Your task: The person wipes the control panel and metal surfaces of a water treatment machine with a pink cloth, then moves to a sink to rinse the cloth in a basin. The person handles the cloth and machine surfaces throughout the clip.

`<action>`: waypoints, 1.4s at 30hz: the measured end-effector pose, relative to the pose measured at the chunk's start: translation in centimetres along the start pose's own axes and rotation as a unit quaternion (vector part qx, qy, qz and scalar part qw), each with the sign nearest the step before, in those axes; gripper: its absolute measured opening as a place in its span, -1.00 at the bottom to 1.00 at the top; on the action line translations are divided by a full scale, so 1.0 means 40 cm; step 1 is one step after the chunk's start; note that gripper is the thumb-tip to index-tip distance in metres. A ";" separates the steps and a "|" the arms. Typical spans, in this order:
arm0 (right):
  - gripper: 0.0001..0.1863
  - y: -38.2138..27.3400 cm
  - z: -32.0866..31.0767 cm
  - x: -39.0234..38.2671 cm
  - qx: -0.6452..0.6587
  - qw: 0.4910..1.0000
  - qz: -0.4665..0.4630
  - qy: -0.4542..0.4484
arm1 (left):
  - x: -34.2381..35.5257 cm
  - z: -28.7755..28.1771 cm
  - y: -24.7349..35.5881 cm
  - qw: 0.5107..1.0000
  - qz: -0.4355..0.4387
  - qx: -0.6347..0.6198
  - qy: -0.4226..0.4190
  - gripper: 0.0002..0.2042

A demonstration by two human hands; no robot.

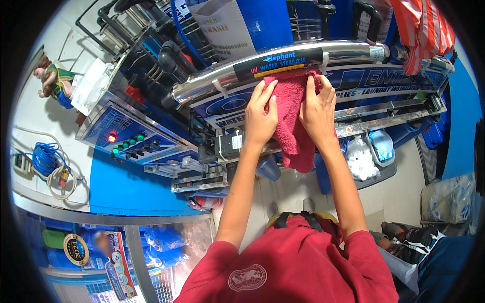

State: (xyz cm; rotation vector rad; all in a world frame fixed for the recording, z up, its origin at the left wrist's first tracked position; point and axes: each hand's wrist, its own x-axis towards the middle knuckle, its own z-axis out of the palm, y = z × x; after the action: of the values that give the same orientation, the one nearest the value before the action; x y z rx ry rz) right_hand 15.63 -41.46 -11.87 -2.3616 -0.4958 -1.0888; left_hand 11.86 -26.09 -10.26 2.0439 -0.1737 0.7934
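Both my arms reach forward to a dark pink towel [291, 113] that hangs down in folds below a shiny steel tube [348, 50] with a dark label. My left hand [261, 117] pinches the towel's upper left edge between thumb and fingers. At its upper right edge, my right hand [318, 108] has fingers curled around the cloth. The towel's top meets the underside of the tube, just below the label; whether it is tucked behind cannot be made out. Its lower end dangles free over a metal rail.
On the left stands a control panel [124, 132] with a lit red lamp and green buttons. An orange-and-white striped cloth [422, 33] hangs at upper right. A bin [381, 146] with white and clear plastic sits at right. Coiled blue cable [46, 159] hangs on the left wall.
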 end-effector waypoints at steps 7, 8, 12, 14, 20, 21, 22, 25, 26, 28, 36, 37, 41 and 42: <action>-0.42 0.042 -0.003 0.033 -0.002 0.999 -0.041 0.007 | -0.003 0.021 0.022 0.986 -0.010 0.160 0.044 -0.64; -0.42 0.048 -0.007 0.034 0.012 0.999 -0.039 -0.004 | -0.005 0.027 0.024 0.983 -0.025 0.175 0.045 -0.64; -0.40 0.062 -0.017 0.035 0.078 0.996 -0.024 -0.028 | -0.016 0.045 0.024 0.982 -0.001 0.145 0.118 -0.60; -0.35 0.067 -0.020 0.035 0.115 0.993 -0.025 -0.029 | -0.024 0.045 0.024 0.980 0.053 0.149 0.118 -0.52; -0.41 0.077 -0.029 0.020 0.279 0.960 -0.018 0.003 | -0.044 0.025 0.033 0.997 0.013 0.001 0.073 -0.41; -0.45 0.079 -0.027 0.017 0.368 0.929 0.028 0.004 | -0.044 0.023 0.034 0.997 0.013 -0.026 0.072 -0.43; -0.49 0.081 -0.025 0.011 0.453 0.888 0.077 0.001 | -0.045 0.023 0.036 0.996 0.012 -0.053 0.072 -0.45; -0.73 0.102 -0.019 -0.005 0.776 0.538 0.326 -0.036 | -0.055 0.023 0.043 0.982 0.009 -0.176 0.070 -0.51; -0.77 0.110 -0.016 -0.009 0.781 0.526 0.334 -0.043 | -0.063 0.022 0.048 0.980 0.019 -0.190 0.062 -0.51; -0.83 0.132 -0.018 -0.017 0.779 0.538 0.321 -0.040 | -0.077 0.014 0.057 0.977 0.038 -0.205 0.041 -0.50; -0.67 0.156 -0.077 0.016 0.447 0.892 0.052 0.049 | -0.050 -0.057 0.076 0.992 0.016 -0.124 -0.010 -0.51; -0.63 0.145 -0.079 0.026 0.384 0.922 0.007 0.051 | -0.043 -0.060 0.074 0.995 0.007 -0.097 -0.011 -0.51; -0.52 0.114 -0.060 0.076 0.242 0.959 -0.145 0.033 | -0.027 -0.058 0.044 1.000 0.010 0.012 -0.011 -0.48; -0.54 0.112 -0.058 0.077 0.226 0.956 -0.177 0.057 | -0.033 -0.058 0.033 1.000 0.022 0.015 -0.002 -0.46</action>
State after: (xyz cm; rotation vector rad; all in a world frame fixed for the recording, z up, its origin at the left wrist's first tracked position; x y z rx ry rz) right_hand 18.42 -46.06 -9.44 -1.8397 -1.0348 -1.1106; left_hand 9.19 -25.21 -9.23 2.0759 -0.2115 0.8233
